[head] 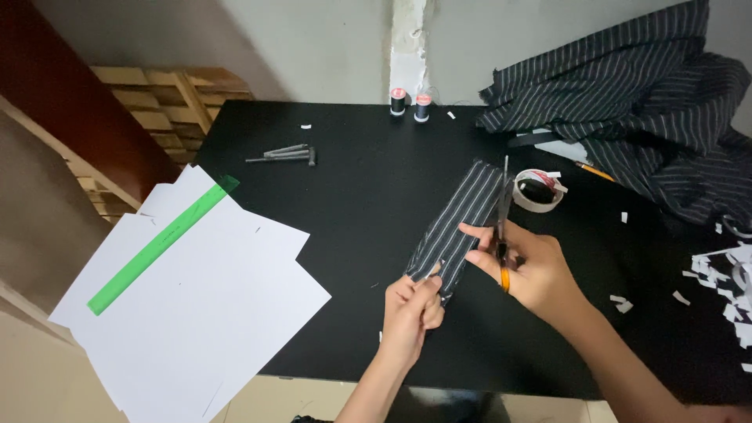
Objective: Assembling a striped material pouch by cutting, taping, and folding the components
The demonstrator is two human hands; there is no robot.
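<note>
Leftmost, loose white paper sheets [211,313] overhang the near-left edge of the black table [352,196], with a green ruler [160,244] lying slantwise across them; they sit well apart from my work, but an elbow swing could send them off the edge. Further back, a small grey metal tool [286,153] lies alone, and two thread spools [410,103] stand upright at the far edge. Centre: the striped fabric strip [458,223] lies flat on the table, running away from me. My left hand [411,309] pinches its near end, fingers clenched on the cloth. My right hand [529,266] is closed around the scissors [502,227], orange handle in the palm, blades pointing away along the strip's right edge. Risks as I judge them: my left fingertips sit close beside the blade line, so a slip could nick them; the pinch holds only one end, so the strip may skew and the cut wander off the stripes. A tape roll [537,190] sits just beside the blade tips and could foul them. Right: piled striped cloth [650,102], near enough to snag, and paper scraps [724,282].
</note>
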